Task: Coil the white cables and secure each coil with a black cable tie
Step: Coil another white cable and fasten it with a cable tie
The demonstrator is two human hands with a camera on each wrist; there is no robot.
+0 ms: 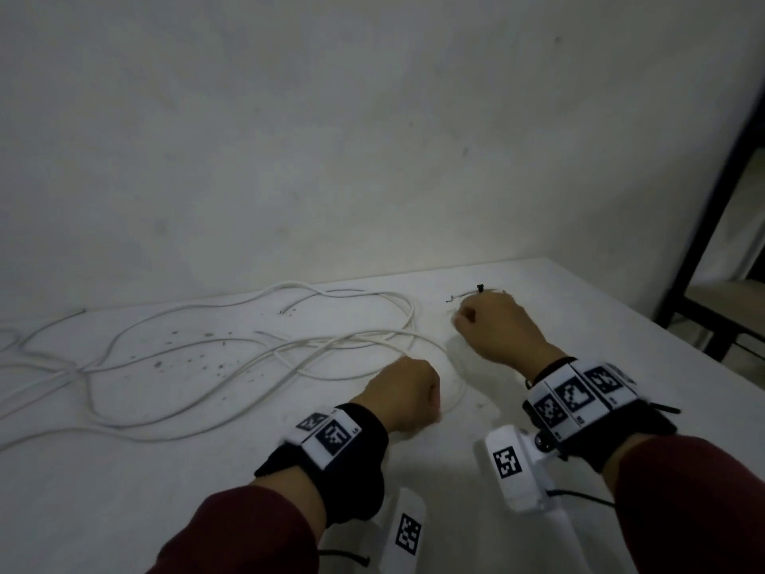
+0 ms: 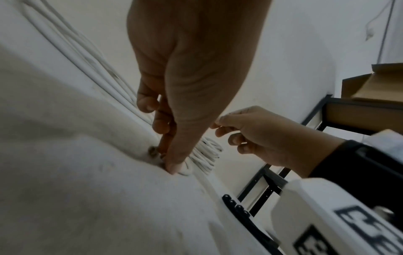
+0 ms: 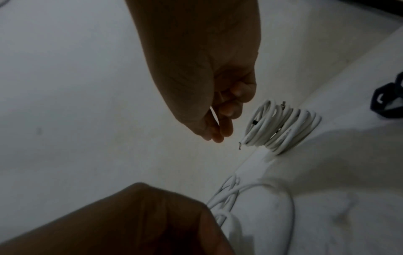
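Long white cables (image 1: 198, 368) lie loose across the left and middle of the white table (image 1: 588, 321). My left hand (image 1: 407, 393) is a fist near the table's middle; its fingertips (image 2: 174, 166) pinch a white cable down against the surface. My right hand (image 1: 488, 325) is further back, fingers curled, with a thin white strand (image 3: 213, 113) pinched between thumb and fingers. Just past it sits a finished white coil (image 3: 281, 126) bound by a black tie (image 1: 480, 289), apart from the fingers. The head view hides most of the coil.
Spare black cable ties (image 2: 237, 209) lie on the table near my right wrist. A black metal rack (image 1: 712, 225) stands off the table's right edge. A plain wall (image 1: 372, 138) runs close behind the table. Dark specks dot the surface at the left.
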